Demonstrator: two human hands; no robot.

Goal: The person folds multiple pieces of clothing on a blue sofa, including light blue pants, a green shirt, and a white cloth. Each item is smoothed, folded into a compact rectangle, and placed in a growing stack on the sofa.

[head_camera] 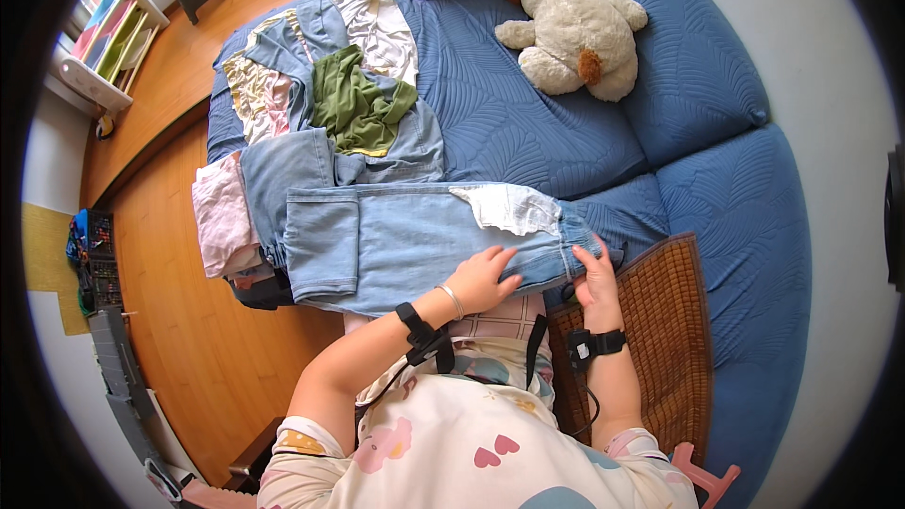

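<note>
A pair of light-blue jeans point(417, 244) lies lengthwise before me, doubled along its length. The leg end, at the left, has a wide turned-back section, and a white pocket lining point(512, 208) shows near the gathered waistband point(576, 240). My right hand point(597, 272) grips the waistband at its right end, some fingers on top and the rest partly hidden. Over the near edge of the jeans, my left hand point(488, 279) has its fingers apart, resting on or just above the denim; contact is hard to tell.
A folded pink garment point(223, 215) and folded denim point(286, 173) lie at the left. Loose clothes, including a green shirt point(360, 102), spread over the blue sofa cover point(509, 134). A plush toy point(580, 28) lies farther back. A woven mat point(643, 332) is by my right arm.
</note>
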